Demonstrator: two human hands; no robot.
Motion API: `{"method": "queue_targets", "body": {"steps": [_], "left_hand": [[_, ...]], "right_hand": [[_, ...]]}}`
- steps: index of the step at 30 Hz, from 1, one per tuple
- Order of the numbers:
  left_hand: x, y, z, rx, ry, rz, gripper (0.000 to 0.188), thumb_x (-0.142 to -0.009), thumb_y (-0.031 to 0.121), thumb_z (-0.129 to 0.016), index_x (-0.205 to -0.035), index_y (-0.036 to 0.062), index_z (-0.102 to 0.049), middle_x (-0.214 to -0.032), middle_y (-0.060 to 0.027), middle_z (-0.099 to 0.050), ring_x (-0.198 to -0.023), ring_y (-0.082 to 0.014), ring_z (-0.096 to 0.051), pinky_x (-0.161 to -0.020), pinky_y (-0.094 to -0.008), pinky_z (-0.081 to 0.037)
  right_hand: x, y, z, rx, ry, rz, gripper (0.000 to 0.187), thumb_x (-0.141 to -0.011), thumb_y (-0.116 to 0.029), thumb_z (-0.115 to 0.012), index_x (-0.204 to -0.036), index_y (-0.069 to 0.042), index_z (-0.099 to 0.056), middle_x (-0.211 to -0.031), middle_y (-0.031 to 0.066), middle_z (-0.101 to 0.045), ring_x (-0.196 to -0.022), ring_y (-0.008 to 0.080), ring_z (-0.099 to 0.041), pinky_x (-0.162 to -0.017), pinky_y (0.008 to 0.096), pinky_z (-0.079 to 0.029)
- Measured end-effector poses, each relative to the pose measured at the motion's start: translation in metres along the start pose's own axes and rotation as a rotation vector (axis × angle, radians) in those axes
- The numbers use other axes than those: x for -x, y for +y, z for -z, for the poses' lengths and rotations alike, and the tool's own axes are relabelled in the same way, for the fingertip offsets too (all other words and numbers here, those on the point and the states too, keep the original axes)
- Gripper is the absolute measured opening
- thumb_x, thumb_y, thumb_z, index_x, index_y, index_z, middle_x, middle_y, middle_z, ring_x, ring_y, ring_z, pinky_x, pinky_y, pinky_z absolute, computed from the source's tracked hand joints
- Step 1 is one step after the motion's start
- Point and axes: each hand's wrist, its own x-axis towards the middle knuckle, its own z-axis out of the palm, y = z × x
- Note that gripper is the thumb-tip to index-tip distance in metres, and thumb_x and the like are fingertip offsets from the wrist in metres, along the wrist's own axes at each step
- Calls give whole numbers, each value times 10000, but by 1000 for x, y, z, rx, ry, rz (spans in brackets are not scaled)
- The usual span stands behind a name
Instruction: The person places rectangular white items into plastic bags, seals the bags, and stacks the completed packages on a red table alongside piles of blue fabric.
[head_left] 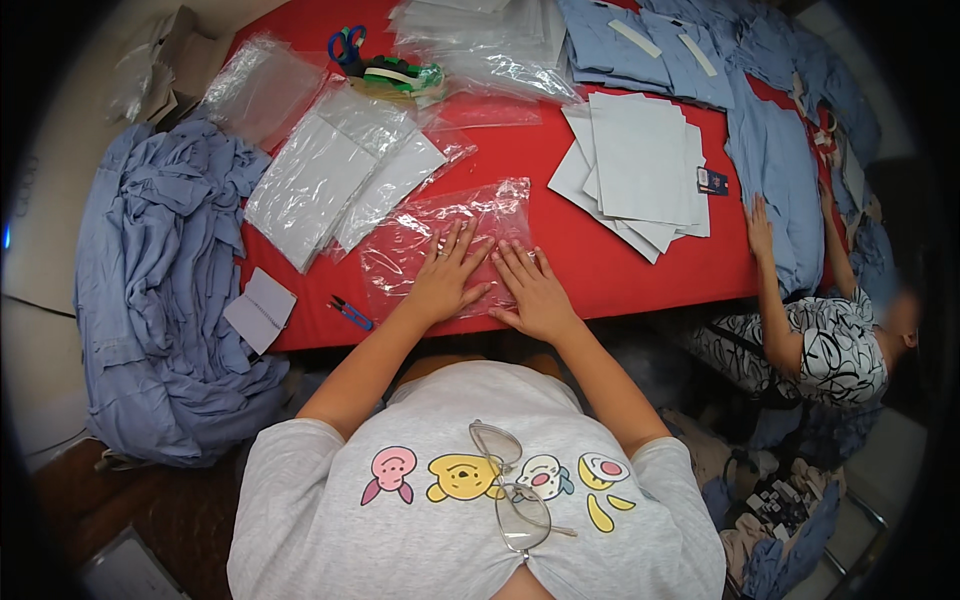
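Note:
A clear plastic bag (500, 208) lies flat on the red tabletop in front of me. My left hand (447, 275) rests on it with spread fingers, a ring on one of them. Beside it my right hand (535, 290) is also laid flat on the plastic, fingers apart. Neither hand grips anything. To the left of the bag, several white sheets in clear bags (325, 170) are stacked at a slant. A loose pile of white cardboard sheets (645, 160) sits to the right of the bag. Small blue thread snips (350, 313) lie near the table's front edge.
Crumpled blue shirts (165, 250) heap at the left, with a small notebook (260, 310) beside them. Scissors (347, 45) and a green tape dispenser (400, 75) stand at the back. Folded blue shirts (620, 50) lie far right, where another person (835, 340) handles blue cloth.

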Motion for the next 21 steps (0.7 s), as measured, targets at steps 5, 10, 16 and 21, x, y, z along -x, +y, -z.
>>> {"method": "queue_targets", "body": {"steps": [5,10,16,21], "left_hand": [[-4,-6,5,61,-5,36,828,-994,460,-720,-1696,166,-393,-1821,-188,-169,-1684,-405,-151,-1340,-626,-112],[-60,-13,45,84,104,219,809,-900,255,-825,-1612,88,-481,-1573,-168,-548,-1526,-338,-459,-1329,-619,-175],[-95,-51,40,110,65,171,442,-780,117,-845,-1202,68,-724,-1353,-161,-596,-1328,-365,-555,-1123,-521,-438],[-78,-68,71,310,-169,280,513,-872,141,-803,-1338,26,-622,-1147,-221,-734,-1033,-384,-737,-919,-491,-591]], "right_hand": [[7,-11,-3,34,23,-54,872,-1012,-578,-649,-1681,-75,-405,-1786,161,-304,-1666,332,-252,-1351,558,-154],[13,4,24,-408,447,-298,478,-1042,-253,-684,-1487,-80,-646,-1649,179,-516,-1518,398,-472,-1266,503,-351],[22,34,-5,-506,733,-614,327,-1083,-156,-641,-1378,-22,-689,-1509,191,-598,-1410,355,-563,-1177,452,-449],[18,12,-19,-198,651,-594,292,-1078,-148,-639,-1335,-28,-708,-1516,184,-591,-1423,361,-545,-1182,467,-438]]}}
